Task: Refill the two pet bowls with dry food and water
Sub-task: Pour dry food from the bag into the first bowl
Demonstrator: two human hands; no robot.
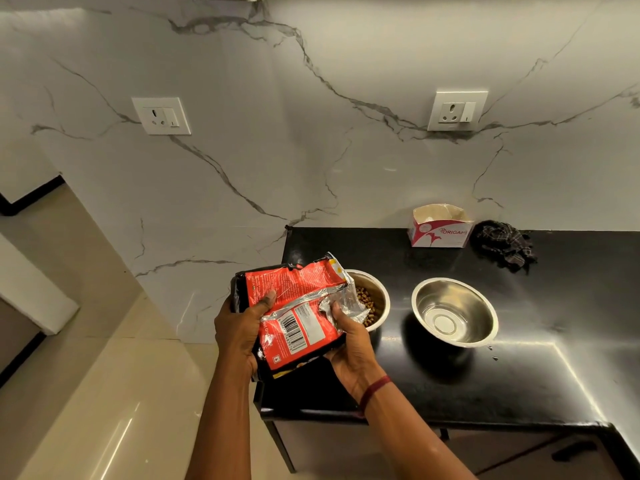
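Single wide-angle view from my head, looking forward and down. My hands (294, 327) sit close, low centre of frame. The black tabletop (519, 375) runs right of and beyond them, the marble wall (277, 150) rises behind, the floor (104, 393) lies left.

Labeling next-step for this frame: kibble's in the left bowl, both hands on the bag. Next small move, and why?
Probably tip the bag back upright and away. The left bowl already holds kibble, while the right bowl looks empty, so water likely comes next. Left hand and right hand both grip the bag.
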